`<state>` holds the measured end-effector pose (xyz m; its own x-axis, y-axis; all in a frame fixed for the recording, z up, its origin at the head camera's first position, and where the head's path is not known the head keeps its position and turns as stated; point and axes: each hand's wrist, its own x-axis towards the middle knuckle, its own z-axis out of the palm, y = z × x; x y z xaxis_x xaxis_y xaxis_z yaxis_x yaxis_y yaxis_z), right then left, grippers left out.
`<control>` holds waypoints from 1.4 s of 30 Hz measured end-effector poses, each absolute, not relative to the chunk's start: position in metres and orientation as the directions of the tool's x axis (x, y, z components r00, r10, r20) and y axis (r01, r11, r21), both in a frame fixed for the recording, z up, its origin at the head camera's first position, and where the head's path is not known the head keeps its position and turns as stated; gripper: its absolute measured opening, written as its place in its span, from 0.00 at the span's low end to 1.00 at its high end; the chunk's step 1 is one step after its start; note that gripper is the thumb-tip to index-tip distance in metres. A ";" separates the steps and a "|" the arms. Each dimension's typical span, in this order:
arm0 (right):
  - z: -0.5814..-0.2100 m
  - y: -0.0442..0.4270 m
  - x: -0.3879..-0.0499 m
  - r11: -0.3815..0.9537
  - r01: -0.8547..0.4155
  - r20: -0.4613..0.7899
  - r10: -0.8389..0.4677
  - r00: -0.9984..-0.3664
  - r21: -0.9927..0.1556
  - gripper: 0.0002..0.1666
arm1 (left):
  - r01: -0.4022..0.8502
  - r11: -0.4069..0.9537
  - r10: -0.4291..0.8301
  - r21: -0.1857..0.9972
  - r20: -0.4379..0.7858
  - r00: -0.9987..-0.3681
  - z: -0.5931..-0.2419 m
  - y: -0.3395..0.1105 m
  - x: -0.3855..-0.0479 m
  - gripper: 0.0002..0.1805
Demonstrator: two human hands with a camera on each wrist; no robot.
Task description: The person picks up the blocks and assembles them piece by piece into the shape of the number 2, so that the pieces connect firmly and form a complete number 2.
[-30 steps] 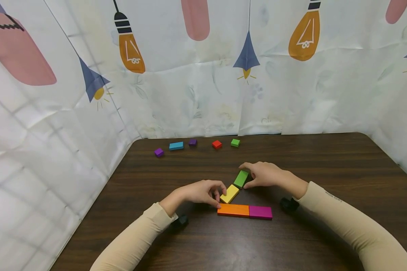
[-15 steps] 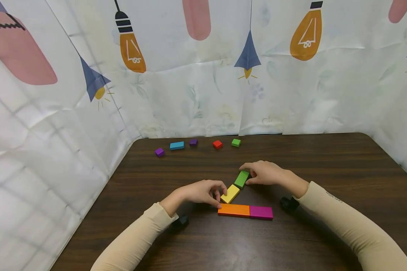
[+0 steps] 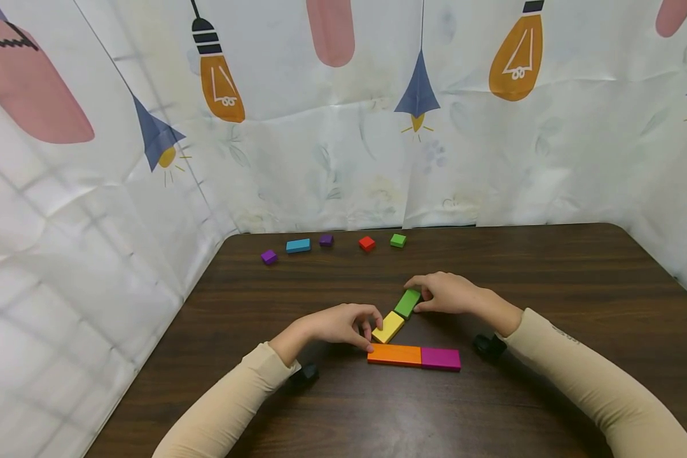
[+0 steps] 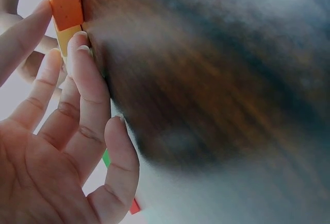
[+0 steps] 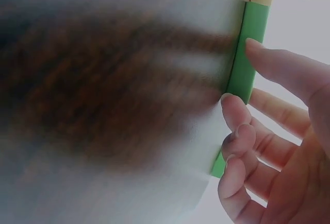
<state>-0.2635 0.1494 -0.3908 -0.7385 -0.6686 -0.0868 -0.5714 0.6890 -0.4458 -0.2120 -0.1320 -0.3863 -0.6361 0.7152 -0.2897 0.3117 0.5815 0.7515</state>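
Observation:
In the head view a green block (image 3: 408,303) lies slanted, end to end with a yellow block (image 3: 388,327). My right hand (image 3: 448,292) holds the green block, index finger at its far end and thumb on its near right side. At the left, my left hand (image 3: 343,323) has its thumb against the left end of an orange block (image 3: 394,355) and a fingertip on the yellow block. A magenta block (image 3: 440,359) butts against the orange block's right end. The left wrist view shows the thumb touching the orange block's side, the other fingers loosely extended.
Along the back of the dark wooden table (image 3: 527,407) lie a purple block (image 3: 269,257), a blue block (image 3: 298,245), a dark purple block (image 3: 326,240), a red block (image 3: 367,243) and a small green block (image 3: 397,240). A patterned curtain (image 3: 332,172) hangs behind the table.
My right thumb has slid slightly up and to the right along the green block's side. The left hand and the blocks look unmoved.

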 end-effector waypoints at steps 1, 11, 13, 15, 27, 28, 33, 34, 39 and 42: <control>-0.391 0.149 -0.263 0.690 -0.571 -0.089 -0.668 -0.739 -0.445 0.29 | 0.311 0.583 0.714 0.751 -0.290 -0.637 -0.386 -0.132 -0.212 0.18; -0.390 0.148 -0.260 0.690 -0.585 -0.077 -0.672 -0.737 -0.426 0.27 | 0.313 0.566 0.726 0.763 -0.281 -0.628 -0.385 -0.132 -0.213 0.18; -0.390 0.148 -0.260 0.691 -0.584 -0.077 -0.671 -0.737 -0.426 0.27 | 0.309 0.562 0.726 0.767 -0.280 -0.628 -0.386 -0.132 -0.212 0.18; -0.389 0.148 -0.259 0.690 -0.588 -0.075 -0.673 -0.736 -0.423 0.27 | 0.307 0.566 0.723 0.765 -0.283 -0.630 -0.386 -0.132 -0.212 0.18; -0.391 0.147 -0.259 0.696 -0.584 -0.079 -0.668 -0.740 -0.418 0.27 | 0.289 0.575 0.714 0.765 -0.298 -0.633 -0.387 -0.132 -0.213 0.18; -0.391 0.147 -0.259 0.695 -0.586 -0.077 -0.670 -0.739 -0.417 0.27 | 0.287 0.576 0.714 0.765 -0.300 -0.633 -0.387 -0.132 -0.213 0.18; -0.391 0.147 -0.259 0.697 -0.585 -0.077 -0.668 -0.740 -0.415 0.27 | 0.290 0.580 0.713 0.762 -0.302 -0.632 -0.387 -0.132 -0.214 0.18; -0.391 0.147 -0.259 0.696 -0.586 -0.076 -0.669 -0.740 -0.415 0.27 | 0.290 0.580 0.713 0.761 -0.302 -0.632 -0.388 -0.132 -0.214 0.18; -0.392 0.148 -0.260 0.696 -0.584 -0.077 -0.668 -0.740 -0.417 0.27 | 0.294 0.573 0.720 0.765 -0.298 -0.627 -0.388 -0.132 -0.215 0.18; -0.392 0.148 -0.260 0.697 -0.582 -0.079 -0.666 -0.741 -0.418 0.27 | 0.289 0.571 0.719 0.769 -0.298 -0.628 -0.388 -0.132 -0.214 0.18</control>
